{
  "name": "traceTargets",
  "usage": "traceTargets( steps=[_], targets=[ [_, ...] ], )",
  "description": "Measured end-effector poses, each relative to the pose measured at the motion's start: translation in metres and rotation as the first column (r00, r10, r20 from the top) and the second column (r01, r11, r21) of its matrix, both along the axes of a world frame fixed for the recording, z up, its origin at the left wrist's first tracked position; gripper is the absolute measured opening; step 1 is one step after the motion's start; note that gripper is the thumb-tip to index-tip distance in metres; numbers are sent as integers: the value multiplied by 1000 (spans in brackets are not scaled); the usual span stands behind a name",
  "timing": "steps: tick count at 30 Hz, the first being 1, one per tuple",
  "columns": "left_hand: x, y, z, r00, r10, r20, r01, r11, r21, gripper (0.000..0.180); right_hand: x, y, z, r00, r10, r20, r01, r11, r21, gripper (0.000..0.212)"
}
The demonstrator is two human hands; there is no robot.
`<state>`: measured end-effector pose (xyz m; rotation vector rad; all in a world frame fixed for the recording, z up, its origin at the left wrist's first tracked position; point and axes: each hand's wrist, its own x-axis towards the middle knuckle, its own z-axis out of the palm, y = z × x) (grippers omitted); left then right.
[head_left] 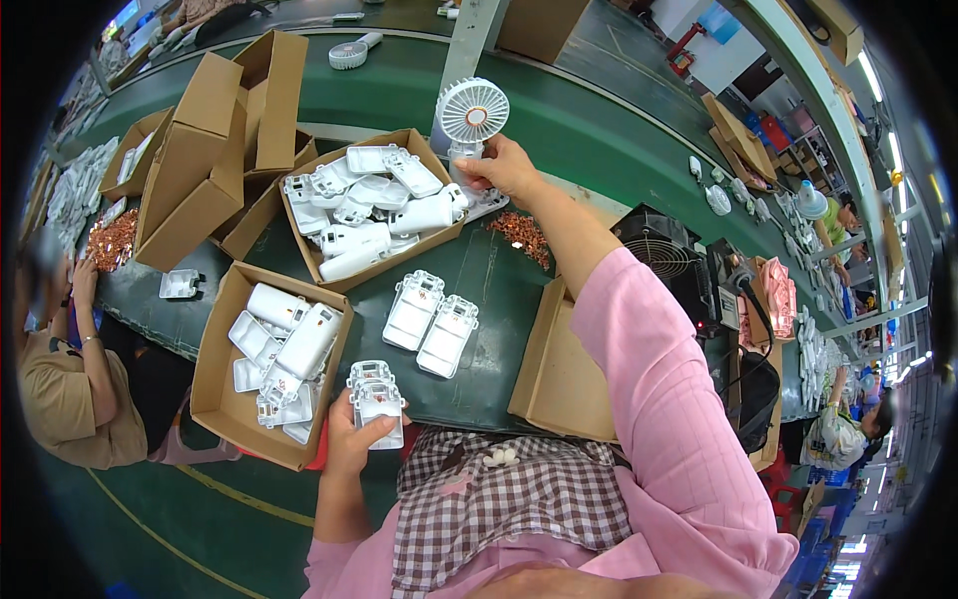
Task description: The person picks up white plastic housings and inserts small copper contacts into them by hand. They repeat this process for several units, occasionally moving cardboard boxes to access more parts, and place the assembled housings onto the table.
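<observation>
My left hand [351, 431] is closed around white plastic housing shells [375, 384], which look stacked, near the table's front edge. At the far side of the table, my right hand [507, 170] pinches the handle of a white handheld fan [473, 112]. The fan stands upright with its round grille on top; the base of its handle is partly hidden by my fingers. Between my hands, two white housing shells [447, 336] lie side by side on the green table. Small copper-coloured parts [522, 238] are heaped beside my right forearm.
An open carton [334, 287] of white housings stands behind another carton [213, 389] of them at left. A carton [561, 369] sits under my right arm, near a black fan unit [654, 240]. A green conveyor [589, 110] runs behind. A co-worker [75, 389] sits at left.
</observation>
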<state>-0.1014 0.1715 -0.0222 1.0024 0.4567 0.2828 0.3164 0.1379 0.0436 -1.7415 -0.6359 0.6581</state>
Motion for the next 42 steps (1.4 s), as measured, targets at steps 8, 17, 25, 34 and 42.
traceTargets(
  steps=[8, 17, 25, 34, 42],
  targets=[
    [3, 2, 5, 1000, -13, -26, 14, 1000, 3, 58, 11, 2, -6, 999, 0, -50, 0, 1000, 8, 39],
    [2, 1, 5, 997, -19, -73, 21, 1000, 22, 60, 7, 2, -10, 997, -9, -75, 11, 999, 32, 44],
    [0, 6, 4, 996, -79, -40, 80, 996, 27, 48, 10, -1, -21, 995, -97, 23, 98, 995, -30, 57],
    [14, 15, 35, 986, -158, -52, 155, 986, -55, 65, -32, -40, 30, 989, -92, 114, 107, 986, -128, 65],
    [48, 6, 81, 997, 33, -77, -18, 982, 187, 58, -111, -137, 106, 911, 142, 386, -80, 982, -172, 46]
  ],
)
